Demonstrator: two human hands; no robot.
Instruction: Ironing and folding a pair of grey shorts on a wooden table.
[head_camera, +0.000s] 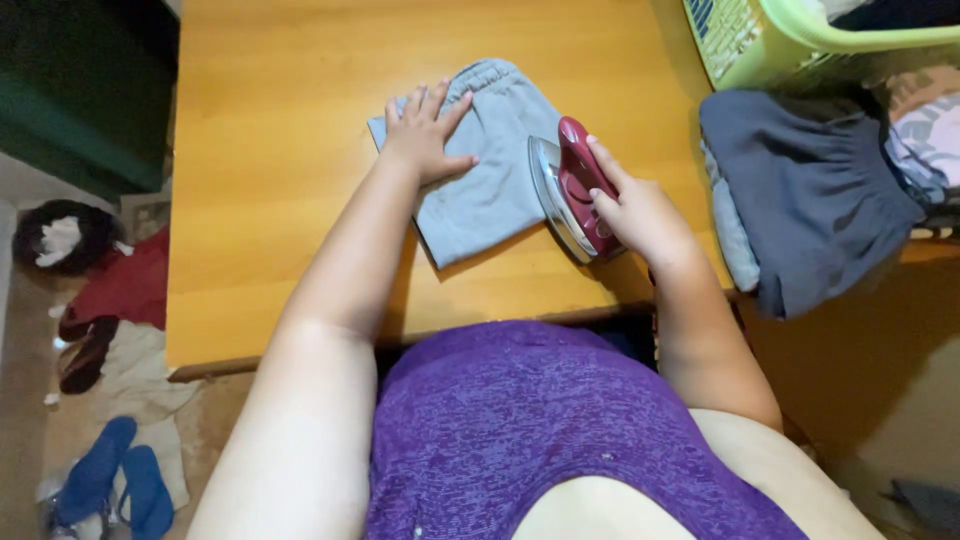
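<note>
On the orange-brown wooden tabletop (270, 200), a folded pale grey-blue cloth garment with a gathered waistband (490, 185) lies a little right of centre, its waistband end towards the far side and its near corner pointing back at the person. The left hand (425, 135) lies flat on the garment's left part, fingers spread, pressing it down and gripping nothing. The right hand (635, 215) is closed around the handle of a dark red electric iron with a silvery metal soleplate (575, 190); the iron stands tipped on its side at the garment's right edge, soleplate facing the cloth and touching or just beside it, though I cannot quite tell which from this angle.

Left of the garment the table is bare wood all the way to its left edge, and the strip between the garment and the near edge is open as well. To the right there is less room: a stack of folded dark grey clothes (810, 190) sits at the table's right edge, partly hanging over it, and a light green plastic laundry basket (800, 40) stands at the far right corner. On the floor to the left lie a red cloth (125, 285) and a pair of blue flip-flops (115, 485).
</note>
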